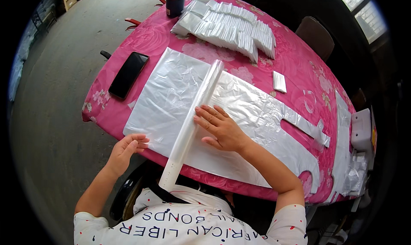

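Note:
White plastic vest-type carrier bags [252, 116] lie flat in front of me, their handle ends toward the right. Across them slants a long white strip [188, 127], which looks like a flat stick under folded film; its bare near end has small holes and reaches my shirt. My right hand [220, 127] rests on the bags with spread fingers, the fingertips at the strip's right edge. At the near left edge of the film [167, 95] is my left hand [126, 153], its fingers loosely bent and nothing visible in them.
Several folded white packets [227, 26] form rows at the far side; a single packet [279, 82] lies apart. A black phone [128, 75] lies at the left, a dark bottle [175, 3] beyond it. More bags [341, 146] and a white box [361, 128] line the right edge of the pink tablecloth [150, 35].

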Available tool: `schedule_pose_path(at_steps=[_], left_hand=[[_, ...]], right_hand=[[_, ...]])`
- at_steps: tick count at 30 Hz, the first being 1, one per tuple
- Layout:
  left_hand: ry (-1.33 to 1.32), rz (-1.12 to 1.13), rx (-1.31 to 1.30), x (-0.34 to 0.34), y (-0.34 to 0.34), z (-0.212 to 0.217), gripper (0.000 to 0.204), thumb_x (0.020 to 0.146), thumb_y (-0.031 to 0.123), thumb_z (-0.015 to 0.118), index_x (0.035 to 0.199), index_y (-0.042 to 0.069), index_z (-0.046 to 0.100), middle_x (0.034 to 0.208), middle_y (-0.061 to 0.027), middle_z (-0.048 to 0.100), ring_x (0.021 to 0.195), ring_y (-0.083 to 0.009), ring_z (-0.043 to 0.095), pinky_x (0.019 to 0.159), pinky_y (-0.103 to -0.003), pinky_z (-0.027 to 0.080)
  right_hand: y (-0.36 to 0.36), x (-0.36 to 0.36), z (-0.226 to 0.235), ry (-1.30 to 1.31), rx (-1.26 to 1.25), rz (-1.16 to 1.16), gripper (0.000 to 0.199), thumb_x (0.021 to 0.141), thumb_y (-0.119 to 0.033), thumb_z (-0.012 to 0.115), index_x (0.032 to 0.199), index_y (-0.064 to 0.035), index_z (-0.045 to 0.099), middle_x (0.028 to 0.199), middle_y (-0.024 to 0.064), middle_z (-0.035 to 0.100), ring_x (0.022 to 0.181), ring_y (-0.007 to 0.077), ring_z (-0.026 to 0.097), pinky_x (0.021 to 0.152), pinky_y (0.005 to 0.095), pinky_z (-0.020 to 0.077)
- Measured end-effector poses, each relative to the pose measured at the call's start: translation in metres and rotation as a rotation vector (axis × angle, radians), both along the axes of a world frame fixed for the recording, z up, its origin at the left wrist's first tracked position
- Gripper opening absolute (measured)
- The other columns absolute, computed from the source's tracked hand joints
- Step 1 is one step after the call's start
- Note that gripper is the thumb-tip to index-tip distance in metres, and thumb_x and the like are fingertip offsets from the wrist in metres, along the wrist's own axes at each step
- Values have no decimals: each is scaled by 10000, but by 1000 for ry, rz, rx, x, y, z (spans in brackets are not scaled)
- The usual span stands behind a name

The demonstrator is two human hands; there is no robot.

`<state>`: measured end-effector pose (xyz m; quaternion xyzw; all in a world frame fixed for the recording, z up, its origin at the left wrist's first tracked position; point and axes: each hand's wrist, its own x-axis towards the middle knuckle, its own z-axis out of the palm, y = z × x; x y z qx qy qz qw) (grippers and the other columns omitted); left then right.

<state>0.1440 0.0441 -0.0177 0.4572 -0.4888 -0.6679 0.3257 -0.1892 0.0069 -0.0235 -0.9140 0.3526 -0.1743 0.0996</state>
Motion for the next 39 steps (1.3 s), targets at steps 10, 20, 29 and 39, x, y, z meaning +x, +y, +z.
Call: schedule_pose_path(at_steps=[10,20,29,39], left_hand=[[-483,-8,-341,3,21,11,502,847,169,570,1257,-46,377,1115,-152,522,962,-236,554,821,-341,449],[-869,-20,-408,14,18,-8,883,682,157,711,1361,-57,188,1093,-236,528,927,-381,573,764,-401,470],[715,-386,449,-1,19,19,624,709,272,695,1170,-37,409,895,-113,574,740,-158,597,652,-297,510],[391,-458,534,-55,22,19,902,578,548,779,1192,-34,465,760,-78,578,609,-150,599,612,-284,507]], right_hand=[[-91,139,-7,83,-13,46,488,862,-383,470,1237,-72,505,1291,109,488,1296,284,325,1082,442,194],[-95,202,-25,-580,-138,-617,628,754,-91,534,1334,21,318,1402,233,282,1313,345,286,1089,436,154],[-49,149,28,-1862,1155,-400,658,772,-169,658,1263,20,262,966,110,503,819,157,544,741,306,502],[-16,90,47,-1880,909,-308,653,749,-205,673,1241,20,307,885,76,531,775,145,555,711,304,489]])
